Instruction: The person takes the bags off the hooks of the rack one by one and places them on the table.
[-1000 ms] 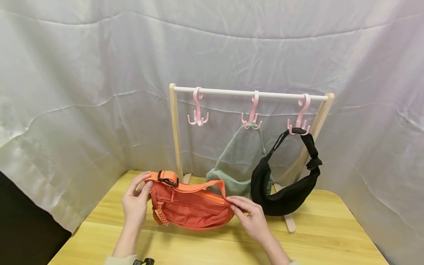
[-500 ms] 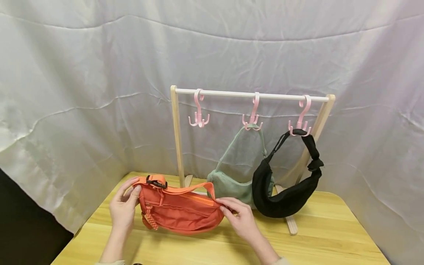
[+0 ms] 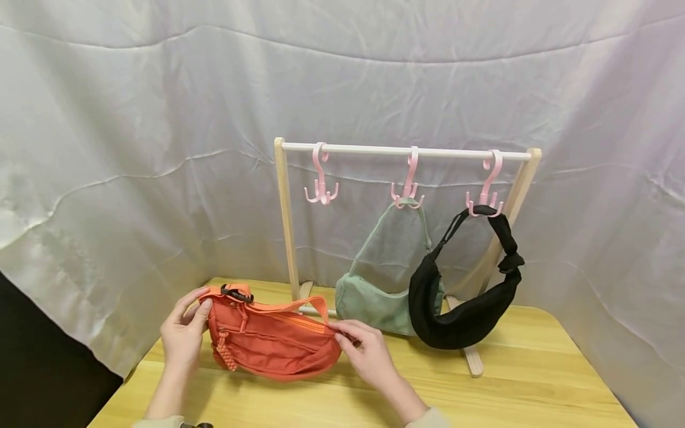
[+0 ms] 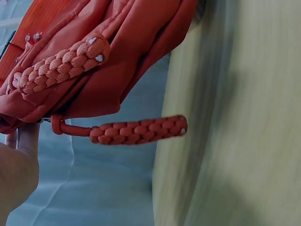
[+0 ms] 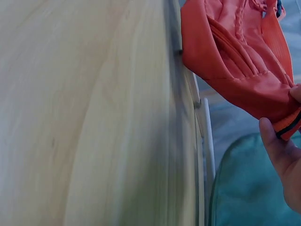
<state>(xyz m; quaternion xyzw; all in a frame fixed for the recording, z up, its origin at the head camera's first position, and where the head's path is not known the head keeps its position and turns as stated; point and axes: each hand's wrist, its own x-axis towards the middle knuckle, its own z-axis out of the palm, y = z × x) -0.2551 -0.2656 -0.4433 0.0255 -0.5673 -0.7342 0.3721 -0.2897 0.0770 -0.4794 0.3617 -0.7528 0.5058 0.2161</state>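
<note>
A red-orange waist bag [image 3: 273,348] with an orange strap and a black buckle [image 3: 237,293] is held up by both hands over the front left of the table. My left hand [image 3: 183,333] pinches its left upper end, thumb in front. At its right upper end my right hand [image 3: 364,351] pinches the corner where the strap joins. Two braided zipper pulls [image 4: 138,130] dangle from the bag in the left wrist view. The right wrist view shows the thumb [image 5: 273,141] pressed on the bag's corner beside the orange strap.
Behind stands a wooden rack with a white bar [image 3: 364,149] carrying three pink hooks. A green shoulder bag [image 3: 374,306] hangs from the middle hook, a black bag [image 3: 455,327] from the right one. The left hook [image 3: 321,190] bears nothing. Pale curtains surround the wooden table [image 3: 514,368].
Both hands have carried the red-orange waist bag to the left and slightly down, away from the green bag. More of the green bag and the rack's lower bar now shows.
</note>
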